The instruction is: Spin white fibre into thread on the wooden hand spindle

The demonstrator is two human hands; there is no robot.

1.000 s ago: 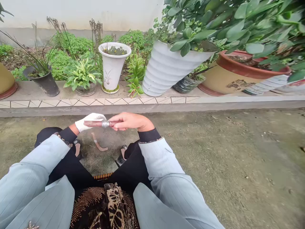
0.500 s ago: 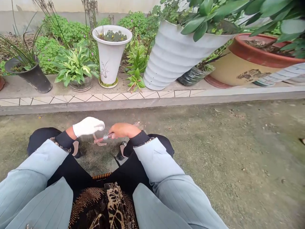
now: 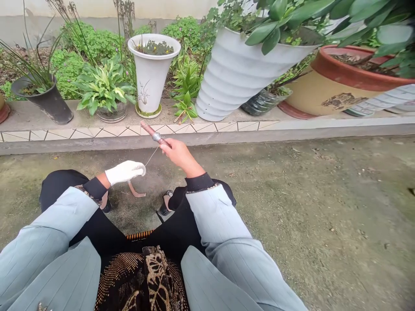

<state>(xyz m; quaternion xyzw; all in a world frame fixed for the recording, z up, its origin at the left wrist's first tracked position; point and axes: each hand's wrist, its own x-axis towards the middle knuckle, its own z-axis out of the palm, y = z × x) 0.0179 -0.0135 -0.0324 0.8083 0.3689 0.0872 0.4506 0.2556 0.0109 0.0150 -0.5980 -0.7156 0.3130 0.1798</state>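
Observation:
My right hand (image 3: 179, 154) is bare and closed around one end of a reddish-brown stick (image 3: 148, 128), which points up and to the left. Silvery wire (image 3: 156, 137) is wound in a band around the stick just ahead of my fingers. From that band a thin strand (image 3: 151, 157) runs taut down to my left hand (image 3: 126, 172). The left hand wears a white glove, and its fingers are pinched on the strand. Below it, a bent pinkish-brown strip (image 3: 136, 192) lies on the concrete between my feet.
A tiled ledge (image 3: 123, 131) runs across ahead of me. On it stand a black pot (image 3: 53, 103), a white pot (image 3: 151, 80), a large ribbed white pot (image 3: 236, 73) and a tan pot with a red rim (image 3: 343, 93). Grey-green concrete ground (image 3: 324, 194) spreads to the right.
My right hand has swung the stick up and away from the ground, turning its far end toward the ledge. The strand now shows stretched between both hands. My left hand has barely moved.

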